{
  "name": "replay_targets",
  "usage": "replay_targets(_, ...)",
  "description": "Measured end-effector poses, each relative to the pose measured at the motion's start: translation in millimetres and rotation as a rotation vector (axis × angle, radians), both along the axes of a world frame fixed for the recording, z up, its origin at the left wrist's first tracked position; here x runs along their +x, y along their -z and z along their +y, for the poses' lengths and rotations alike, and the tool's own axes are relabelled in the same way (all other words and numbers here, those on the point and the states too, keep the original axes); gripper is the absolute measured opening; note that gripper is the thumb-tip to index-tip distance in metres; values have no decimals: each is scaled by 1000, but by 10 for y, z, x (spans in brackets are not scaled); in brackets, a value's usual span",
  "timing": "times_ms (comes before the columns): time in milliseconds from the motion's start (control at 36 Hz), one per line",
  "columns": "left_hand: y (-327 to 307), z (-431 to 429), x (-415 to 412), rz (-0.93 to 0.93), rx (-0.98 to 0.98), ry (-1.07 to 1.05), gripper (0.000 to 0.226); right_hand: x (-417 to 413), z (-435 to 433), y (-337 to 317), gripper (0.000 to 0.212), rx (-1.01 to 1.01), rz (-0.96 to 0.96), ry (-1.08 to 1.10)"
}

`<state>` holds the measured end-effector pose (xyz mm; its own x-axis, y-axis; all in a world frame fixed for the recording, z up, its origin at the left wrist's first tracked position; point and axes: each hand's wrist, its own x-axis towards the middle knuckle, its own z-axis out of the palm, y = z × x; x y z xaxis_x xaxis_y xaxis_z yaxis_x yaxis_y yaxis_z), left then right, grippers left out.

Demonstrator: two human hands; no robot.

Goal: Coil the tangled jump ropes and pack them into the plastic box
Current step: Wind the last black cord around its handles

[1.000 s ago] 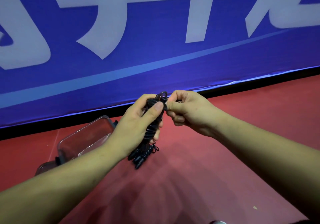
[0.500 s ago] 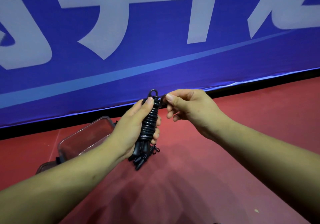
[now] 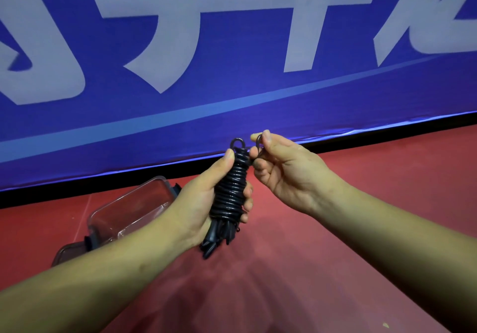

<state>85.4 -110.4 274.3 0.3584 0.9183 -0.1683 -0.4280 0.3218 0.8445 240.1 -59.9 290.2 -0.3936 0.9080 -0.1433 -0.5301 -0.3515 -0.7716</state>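
Tightly wound, the rope [image 3: 232, 188] stands upright in mid-air as a black bundle, with what look like its handles poking out below. The left hand [image 3: 198, 203] curls round the bundle's middle, thumb pressed near the top. The right hand [image 3: 284, 172] pinches the loose end [image 3: 259, 140] just beside the top. The box [image 3: 129, 211] sits on the floor [image 3: 322, 255] behind the left wrist, seemingly open. If that pinch slips before the end is tucked, the springy wraps would likely unwind and tangle again.
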Motion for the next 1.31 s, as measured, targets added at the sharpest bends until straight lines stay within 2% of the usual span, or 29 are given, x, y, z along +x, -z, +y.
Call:
replay_targets(56, 20, -12, -5, 82, 18, -8, 45, 2, 20, 18, 17, -5, -42, 5)
replay_targets(111, 22, -16, 0, 146, 27, -50, 35, -11, 25, 26, 17, 20, -99, -3)
replay_targets(194, 14, -10, 8, 206, 45, -118, 27, -50, 5, 26, 6, 143, -229, -28)
replay_targets(361, -4, -28, 48, 243, 89, -145, 35, -5, 18, 38, 11, 251, -349, 8)
replay_targets(472, 11, -32, 56, 233, 100, -154, 50, 33, 30, 50, 15, 299, -386, 9)
replay_targets(556, 2, -16, 51, 272, 137, -187, 51, 51, 32, 54, 24, 367, -522, 19)
replay_targets(639, 6, 13, 25, 346, 169, -219, 49, 85, 35, 50, 11, 424, -621, 46)
replay_targets(694, 14, 37, -7, 390, 188, -214, 38, 128, 38, 30, 8, 449, -669, 35)
replay_targets(750, 17, 40, -26, 404, 206, -181, 31, 163, 41, 8, 9, 491, -691, 2)
replay_targets(861, 75, 26, -16, 459, 253, -144, 45, 198, 40, -6, 12, 551, -701, -66)
replay_targets(972, 66, 23, -31, 496, 314, -118, 33, 233, 39, 10, 18, 567, -699, -85)
replay_targets(1306, 21, 7, -47, 434, 243, -69, 41, 231, 23, -96, 27, 706, -816, -114)
